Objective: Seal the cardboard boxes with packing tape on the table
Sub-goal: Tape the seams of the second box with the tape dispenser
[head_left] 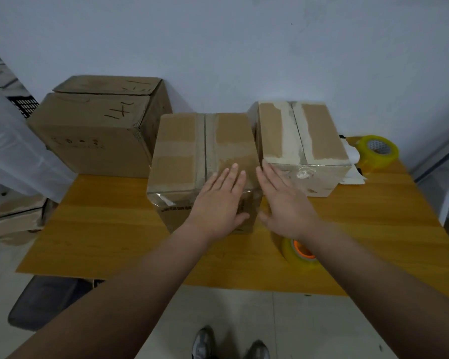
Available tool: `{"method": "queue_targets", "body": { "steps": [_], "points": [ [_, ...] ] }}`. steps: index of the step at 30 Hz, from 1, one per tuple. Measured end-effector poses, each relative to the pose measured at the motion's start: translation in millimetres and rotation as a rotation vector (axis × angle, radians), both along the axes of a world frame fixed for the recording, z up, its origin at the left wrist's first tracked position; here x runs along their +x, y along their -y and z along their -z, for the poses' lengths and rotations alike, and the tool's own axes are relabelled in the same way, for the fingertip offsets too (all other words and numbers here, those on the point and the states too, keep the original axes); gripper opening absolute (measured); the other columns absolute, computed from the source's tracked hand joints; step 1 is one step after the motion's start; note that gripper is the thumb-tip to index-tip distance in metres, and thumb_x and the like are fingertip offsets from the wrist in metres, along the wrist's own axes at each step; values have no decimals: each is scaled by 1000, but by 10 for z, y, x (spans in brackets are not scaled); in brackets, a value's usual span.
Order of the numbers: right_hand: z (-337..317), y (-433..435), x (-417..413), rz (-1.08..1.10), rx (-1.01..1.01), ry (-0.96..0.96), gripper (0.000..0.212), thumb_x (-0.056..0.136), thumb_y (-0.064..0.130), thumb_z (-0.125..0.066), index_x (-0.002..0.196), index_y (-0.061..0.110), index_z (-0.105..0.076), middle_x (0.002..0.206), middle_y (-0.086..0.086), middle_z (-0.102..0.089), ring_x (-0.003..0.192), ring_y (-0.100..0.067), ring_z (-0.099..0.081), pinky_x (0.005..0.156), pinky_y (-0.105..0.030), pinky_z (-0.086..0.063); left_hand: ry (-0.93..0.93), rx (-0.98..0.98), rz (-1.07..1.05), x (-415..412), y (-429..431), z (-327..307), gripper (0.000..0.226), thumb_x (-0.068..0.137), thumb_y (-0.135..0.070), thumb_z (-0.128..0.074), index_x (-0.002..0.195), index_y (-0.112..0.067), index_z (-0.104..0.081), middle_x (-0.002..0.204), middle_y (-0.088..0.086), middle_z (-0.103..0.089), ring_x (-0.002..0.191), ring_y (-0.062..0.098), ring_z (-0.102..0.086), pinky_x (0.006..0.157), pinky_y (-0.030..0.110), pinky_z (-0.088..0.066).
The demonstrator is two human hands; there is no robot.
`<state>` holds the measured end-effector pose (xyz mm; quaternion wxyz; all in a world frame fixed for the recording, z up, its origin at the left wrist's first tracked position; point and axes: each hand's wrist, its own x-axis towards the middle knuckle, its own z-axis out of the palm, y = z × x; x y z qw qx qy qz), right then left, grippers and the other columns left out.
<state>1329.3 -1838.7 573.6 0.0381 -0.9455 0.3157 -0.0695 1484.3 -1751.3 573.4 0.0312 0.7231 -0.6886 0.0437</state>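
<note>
1. I see the middle cardboard box [200,151], matte brown and rectangular, with dull tape strips along its centre seam; a paler, scuffed box [301,136] sits close at its 2 o'clock.
2. A larger carton [96,125] stands at 10 o'clock; bare wooden table [101,229] shows at 8 o'clock.
3. My left hand [218,203] lies flat on the middle box's near top edge, fingers straight; my right hand [283,203], fingers straight, is at the gap between the boxes; the clear tape roll [296,252] lies at 5 o'clock, under my right wrist.
</note>
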Motion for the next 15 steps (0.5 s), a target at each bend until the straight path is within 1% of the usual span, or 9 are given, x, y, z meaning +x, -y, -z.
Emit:
{"method": "queue_targets", "body": {
  "steps": [1,2,5,7,11,13,15],
  "points": [
    [21,-89,36,-14,-17,18,91,86,41,-51,147,20,13,158,-3,10,144,-14,13,115,-33,7,-1,-25,-35,-10,-66,33,84,92,-52,-44,150,-14,4,158,7,4,145,19,1,114,34,7],
    [50,-202,97,-23,-28,31,94,84,38,-52,146,17,15,158,-4,11,143,-13,15,113,-32,13,6,-34,-60,-22,-126,73,82,93,-49,-44,150,-14,4,158,7,2,145,19,2,115,34,8],
    [207,-464,285,16,-52,13,85,89,33,-45,148,9,12,159,-11,5,146,-20,9,111,-32,19,23,-59,-75,-29,-192,169,75,95,-40,-40,150,-15,4,159,4,1,145,16,4,115,32,10],
    [301,-493,311,73,-131,-28,83,91,30,-44,146,7,13,159,-13,3,146,-24,6,114,-38,17,36,-83,-65,60,-200,186,70,97,-41,-38,150,-16,-1,159,2,-3,145,14,0,115,31,8],
    [369,-476,289,140,-191,-87,97,82,27,-57,147,12,14,160,-8,-2,146,-20,2,114,-49,11,63,-80,-101,503,-495,195,68,97,-46,-35,151,-16,-7,158,1,-9,144,12,-6,113,29,6],
    [350,-519,331,176,-179,-87,96,80,26,-59,149,11,6,159,-7,-6,146,-19,-1,115,-51,7,65,-92,-126,778,-707,202,68,96,-45,-39,150,-15,-11,157,1,-12,144,13,-9,114,28,3],
    [342,-560,379,217,-165,-79,92,80,24,-57,151,11,-2,159,-7,-7,146,-19,-2,115,-51,6,52,-102,-133,990,-856,207,68,96,-42,-43,150,-14,-14,157,2,-15,144,13,-11,114,28,0]
  ]
}}
